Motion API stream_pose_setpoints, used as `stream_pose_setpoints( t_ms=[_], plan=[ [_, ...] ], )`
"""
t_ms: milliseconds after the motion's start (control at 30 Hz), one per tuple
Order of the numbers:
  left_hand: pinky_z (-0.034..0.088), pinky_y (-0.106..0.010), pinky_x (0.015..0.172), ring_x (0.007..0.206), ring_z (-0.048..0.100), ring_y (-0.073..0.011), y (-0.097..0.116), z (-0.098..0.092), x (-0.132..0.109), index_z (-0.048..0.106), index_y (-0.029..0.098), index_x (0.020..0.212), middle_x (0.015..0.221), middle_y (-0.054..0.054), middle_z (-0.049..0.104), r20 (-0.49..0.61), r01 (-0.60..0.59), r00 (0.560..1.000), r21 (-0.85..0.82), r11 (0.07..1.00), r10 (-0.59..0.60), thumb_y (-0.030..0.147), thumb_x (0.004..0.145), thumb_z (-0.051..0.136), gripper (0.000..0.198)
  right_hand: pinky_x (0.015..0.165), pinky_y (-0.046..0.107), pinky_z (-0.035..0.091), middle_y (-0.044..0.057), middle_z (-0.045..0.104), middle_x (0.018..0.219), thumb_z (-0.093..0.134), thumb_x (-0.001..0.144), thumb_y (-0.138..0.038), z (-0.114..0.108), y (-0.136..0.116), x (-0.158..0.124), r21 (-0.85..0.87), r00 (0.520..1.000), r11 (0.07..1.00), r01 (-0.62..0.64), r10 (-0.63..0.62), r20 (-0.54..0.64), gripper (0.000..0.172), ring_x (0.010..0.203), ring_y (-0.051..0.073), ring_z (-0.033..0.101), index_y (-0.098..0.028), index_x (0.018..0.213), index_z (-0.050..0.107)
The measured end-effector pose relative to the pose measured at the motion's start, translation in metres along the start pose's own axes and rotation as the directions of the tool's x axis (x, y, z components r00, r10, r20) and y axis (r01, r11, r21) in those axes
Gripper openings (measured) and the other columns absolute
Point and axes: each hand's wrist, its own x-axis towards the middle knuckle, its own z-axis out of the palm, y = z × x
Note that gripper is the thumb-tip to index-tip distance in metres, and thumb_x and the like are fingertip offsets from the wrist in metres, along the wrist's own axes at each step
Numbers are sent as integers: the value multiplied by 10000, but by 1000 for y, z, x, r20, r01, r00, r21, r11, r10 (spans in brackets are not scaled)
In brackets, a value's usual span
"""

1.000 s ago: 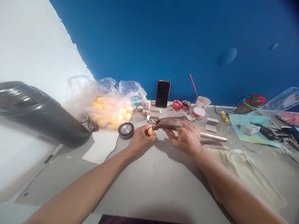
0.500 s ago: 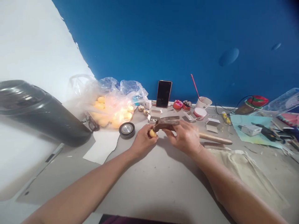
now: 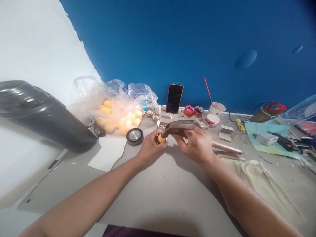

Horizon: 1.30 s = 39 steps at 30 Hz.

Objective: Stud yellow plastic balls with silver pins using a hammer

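While the view drifted a little over the last second, the work itself barely moved. Reading left to right, with the hands as the dial centre:

- Dark grey vessel (image 3: 44,115) lies on its side at 9 o'clock, same as before. Clear bag of yellow balls (image 3: 118,113) at 10 o'clock and the black round tin (image 3: 134,136) just beside the hands are both untouched.
- My left hand (image 3: 150,148) still pinches one yellow ball (image 3: 160,139) between thumb and fingertips, held low on the counter (image 3: 160,197) at centre. Same grip in all three pictures.
- The hammer (image 3: 177,127) is the only mover. A second ago its head hung just above the ball. Half a second ago it had come down onto it. Now the head looks to be touching the ball's top at 12 o'clock, or only just clear of it; I can't tell which.
- My right hand (image 3: 197,144) is closed around the hammer close to the head, choked up. The wooden handle (image 3: 225,147) sticks out toward 3 o'clock.
- Cloth (image 3: 259,177) at 4 o'clock, unchanged.

My read: short, light taps with no big swing. The ball hasn't slipped and shows no visible dent from here.
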Motion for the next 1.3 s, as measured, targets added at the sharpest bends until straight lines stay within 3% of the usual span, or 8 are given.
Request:
stream_pose_setpoints(
  t_ms=[200, 333, 467, 633, 767, 1033, 1200, 1300],
  plan=[
    [401, -240, 629, 681, 499, -127, -1, 1, 0, 683, 172, 1008, 735, 27, 563, -2, 8, 1000, -31, 999, -8, 229, 745, 659, 270, 587, 310, 336, 58, 702, 671, 578, 960, -481, 0, 0, 2, -2, 999, 1000, -28, 28, -36, 346, 639, 192, 617, -205, 781, 683],
    [414, -239, 642, 701, 518, -130, 1, 0, 0, 666, 166, 938, 763, 19, 582, 24, 14, 1000, -48, 999, -13, 202, 712, 665, 229, 558, 307, 306, 52, 709, 673, 585, 954, -456, 1, 0, 3, -18, 1000, 1000, -15, 15, 7, 321, 611, 186, 611, -199, 791, 686],
    [400, -232, 617, 670, 504, -123, 1, -1, 1, 672, 166, 983, 728, 36, 571, 14, 27, 1000, 2, 1000, -27, 190, 701, 659, 283, 577, 291, 342, 44, 715, 660, 586, 957, -470, 1, 1, 4, 0, 998, 1000, -10, 10, -70, 334, 613, 182, 629, -183, 835, 708],
    [418, -239, 655, 718, 538, -132, -4, 0, 2, 678, 165, 1013, 798, 17, 616, 21, 16, 1000, -17, 1000, -16, 195, 715, 666, 300, 545, 293, 314, 44, 730, 679, 580, 956, -458, 0, 1, 5, -18, 1000, 1000, -8, 8, 3, 332, 596, 177, 629, -191, 801, 700],
    [414, -243, 654, 708, 536, -135, -6, -1, 3, 676, 163, 1016, 764, 25, 594, 25, 34, 999, -15, 999, -33, 213, 723, 681, 297, 579, 292, 354, 39, 728, 666, 575, 967, -472, -1, 2, 6, 22, 998, 1000, -22, 23, -58, 342, 611, 181, 646, -189, 826, 706],
    [391, -240, 623, 682, 513, -128, -1, -1, 2, 677, 166, 969, 747, 28, 579, 34, 35, 999, -22, 999, -34, 248, 737, 700, 247, 577, 293, 354, 48, 716, 660, 585, 959, -464, 0, 2, 6, 30, 998, 999, -13, 15, -65, 336, 605, 182, 634, -189, 811, 708],
    [391, -241, 625, 685, 518, -130, 2, -1, 1, 677, 166, 887, 743, 19, 600, 31, 16, 999, -16, 1000, -16, 243, 739, 694, 168, 575, 291, 332, 52, 731, 701, 573, 957, -458, 0, 1, 5, 22, 999, 1000, -20, 19, 47, 325, 639, 184, 628, -194, 831, 714],
    [389, -242, 585, 628, 504, -123, 3, -2, 1, 699, 169, 882, 685, 26, 585, 47, 46, 998, -35, 998, -44, 242, 745, 695, 155, 588, 295, 329, 57, 715, 690, 559, 958, -480, 0, 4, 6, 3, 999, 999, -47, 47, 17, 350, 655, 192, 626, -194, 828, 713]
  ],
)
